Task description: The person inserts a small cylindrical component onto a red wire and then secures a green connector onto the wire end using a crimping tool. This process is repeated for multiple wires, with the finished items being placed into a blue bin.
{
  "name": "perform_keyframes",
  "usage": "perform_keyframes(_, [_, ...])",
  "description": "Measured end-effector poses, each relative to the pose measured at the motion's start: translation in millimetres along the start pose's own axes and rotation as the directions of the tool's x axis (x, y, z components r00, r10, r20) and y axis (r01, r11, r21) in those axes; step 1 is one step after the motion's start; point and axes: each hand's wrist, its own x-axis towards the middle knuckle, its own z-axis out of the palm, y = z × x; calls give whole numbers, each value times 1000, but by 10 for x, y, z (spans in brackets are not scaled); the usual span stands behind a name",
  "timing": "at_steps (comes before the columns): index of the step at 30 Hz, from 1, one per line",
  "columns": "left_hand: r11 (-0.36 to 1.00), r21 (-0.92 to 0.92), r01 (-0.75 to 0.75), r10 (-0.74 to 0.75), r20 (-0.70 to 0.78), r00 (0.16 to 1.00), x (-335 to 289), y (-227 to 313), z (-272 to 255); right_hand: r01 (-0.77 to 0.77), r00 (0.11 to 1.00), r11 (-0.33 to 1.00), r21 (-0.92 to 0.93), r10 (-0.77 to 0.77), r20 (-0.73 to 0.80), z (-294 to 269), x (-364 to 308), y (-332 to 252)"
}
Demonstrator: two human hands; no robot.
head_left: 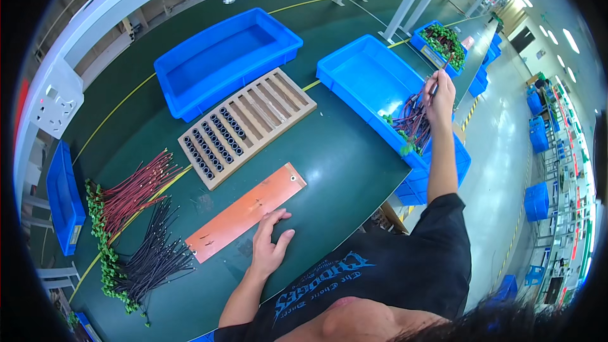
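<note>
My right hand (441,102) is raised over the right end of a blue bin (354,66). Its fingers are pinched round a thin dark wire that points up from them. Below it, in the bin, lies a bundle of dark red and black wires (413,120) with green ends. My left hand (271,246) rests at the near edge of an orange strip-shaped plate (247,210), fingers apart, holding nothing. Beyond the plate stands a slotted wooden rack (278,128); several rows of small black cylinders (217,139) fill its left part.
On the left lie red wires (136,189) and black wires (155,254) with green ends. A blue bin (221,50) stands behind the rack. Another bin (440,47) at the far right holds green-ended wires. A white socket box (57,98) is at left.
</note>
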Motion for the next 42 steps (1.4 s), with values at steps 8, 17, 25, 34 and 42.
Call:
perform_keyframes(8, [990,106,-92,93,-4,996,68,-14,91,-361,932,594,-719,245,-265,-1190,649,699])
perform_keyframes(17, [968,182,-174,176,5,984,59,-43,105,-97,993,-364,-926,-93,-68,-551,365,159])
perform_keyframes(25, [956,228,-187,179,56,982,60,-104,60,637,721,456,-622,-64,690,1873,-1071,497])
perform_keyframes(34, [906,302,-298,300,39,953,-25,-79,-42,772,487,604,-198,-361,795,3157,-1762,1395])
perform_keyframes(42, [459,889,11,238,-134,962,46,49,-1749,688,514,702,-182,-296,805,3087,-1744,1380])
